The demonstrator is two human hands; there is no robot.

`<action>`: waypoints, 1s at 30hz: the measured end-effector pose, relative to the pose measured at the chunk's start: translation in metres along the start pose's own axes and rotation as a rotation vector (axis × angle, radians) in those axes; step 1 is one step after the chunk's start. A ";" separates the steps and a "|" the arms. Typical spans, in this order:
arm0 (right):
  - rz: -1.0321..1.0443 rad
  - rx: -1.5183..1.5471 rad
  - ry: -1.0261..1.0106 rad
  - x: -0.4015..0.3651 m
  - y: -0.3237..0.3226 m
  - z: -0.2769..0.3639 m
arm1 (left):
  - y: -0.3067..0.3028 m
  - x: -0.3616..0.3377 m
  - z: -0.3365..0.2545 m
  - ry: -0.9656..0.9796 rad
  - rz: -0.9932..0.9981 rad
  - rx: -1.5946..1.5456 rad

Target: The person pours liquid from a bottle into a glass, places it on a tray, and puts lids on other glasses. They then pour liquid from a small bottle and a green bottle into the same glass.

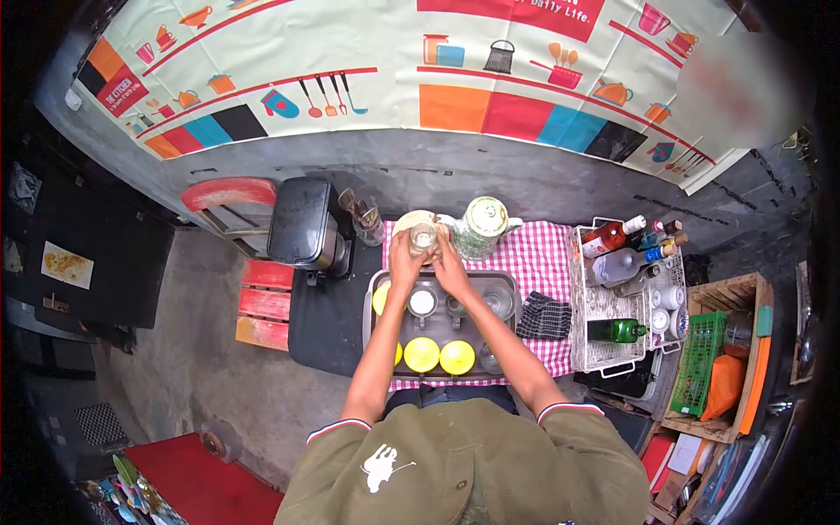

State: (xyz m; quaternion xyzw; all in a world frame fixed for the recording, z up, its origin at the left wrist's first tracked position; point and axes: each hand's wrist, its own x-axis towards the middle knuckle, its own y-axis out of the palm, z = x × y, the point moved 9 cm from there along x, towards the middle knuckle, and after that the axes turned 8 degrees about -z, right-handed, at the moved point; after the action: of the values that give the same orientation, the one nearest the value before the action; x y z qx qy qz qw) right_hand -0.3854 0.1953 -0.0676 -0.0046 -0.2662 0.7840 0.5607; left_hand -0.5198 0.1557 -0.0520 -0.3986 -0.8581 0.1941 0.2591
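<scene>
My left hand (404, 261) and my right hand (449, 265) are both wrapped round a clear glass (423, 234), above the far edge of a dark tray (371, 328). Behind the glass lies a round, pale wooden-looking disc (409, 220), partly hidden. A green-and-white patterned pitcher (481, 229) stands just right of my right hand. On the tray are several yellow round-topped items (422, 354), a cup with white contents (422, 303) and clear glassware (498, 302). My forearms cover parts of the tray.
A dark checked cloth (544, 317) lies right of the tray on a pink gingham tablecloth (538, 249). Further right, a white rack (577, 302) holds bottles and white cups. At left stand a glass of utensils (369, 229) and a black bin (299, 223). A wooden crate (751, 297) is far right.
</scene>
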 end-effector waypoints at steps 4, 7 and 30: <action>-0.009 0.038 0.034 -0.002 0.000 -0.005 | -0.002 0.000 0.002 -0.027 -0.028 -0.070; -0.012 0.071 0.067 -0.004 -0.002 0.002 | -0.007 -0.004 0.002 -0.067 -0.020 -0.133; -0.044 -0.030 0.003 -0.076 -0.125 0.078 | -0.009 -0.097 -0.100 -0.238 0.371 -0.629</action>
State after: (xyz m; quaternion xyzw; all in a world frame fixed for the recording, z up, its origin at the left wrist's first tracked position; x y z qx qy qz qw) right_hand -0.2716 0.1248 0.0298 -0.0083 -0.2772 0.7675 0.5780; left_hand -0.4121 0.0867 0.0044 -0.5817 -0.8132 0.0097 -0.0171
